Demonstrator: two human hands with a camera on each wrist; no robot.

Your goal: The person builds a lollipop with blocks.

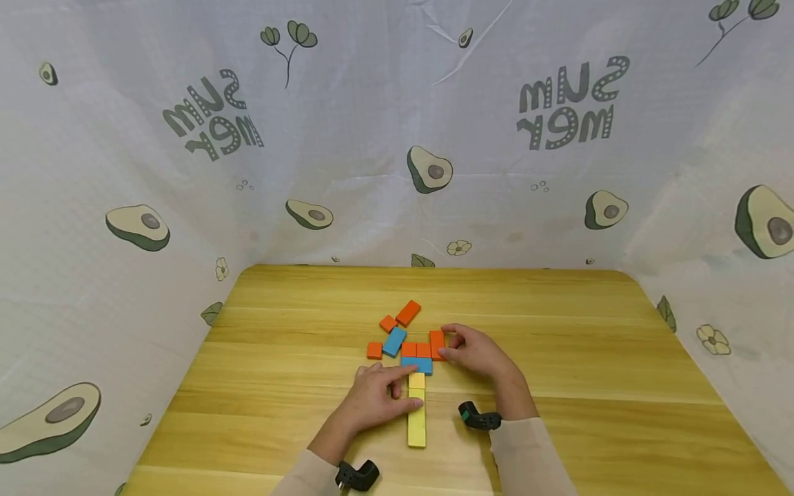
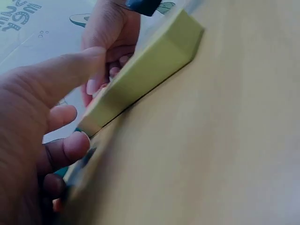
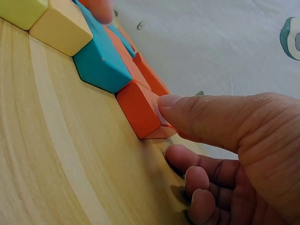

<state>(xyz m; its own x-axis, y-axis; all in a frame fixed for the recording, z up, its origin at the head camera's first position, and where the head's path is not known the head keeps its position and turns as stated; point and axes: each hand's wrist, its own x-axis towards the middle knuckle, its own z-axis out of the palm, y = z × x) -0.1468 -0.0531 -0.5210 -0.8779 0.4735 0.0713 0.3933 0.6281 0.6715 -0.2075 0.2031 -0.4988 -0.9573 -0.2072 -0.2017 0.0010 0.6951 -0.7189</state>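
Observation:
In the head view my right hand [image 1: 480,353] pinches an upright-lying orange rectangular block [image 1: 437,346] between thumb and index finger. This block sits at the right end of two small orange square blocks [image 1: 416,350]. Below those squares lies a blue rectangular block [image 1: 425,366], and my left hand [image 1: 374,397] touches it with an extended index finger. A small pale-yellow block [image 1: 417,381] and a longer yellow-green block [image 1: 417,430] continue the line toward me. My left thumb rests on the yellow-green block. In the right wrist view, the right thumb [image 3: 197,115] presses the orange block [image 3: 140,110].
Left of the arrangement are a loose blue block [image 1: 394,342] and a small orange square [image 1: 375,350]. Farther back lie another orange square [image 1: 388,324] and an orange rectangle [image 1: 409,313]. A printed cloth [image 1: 372,138] surrounds the wooden table [image 1: 558,310].

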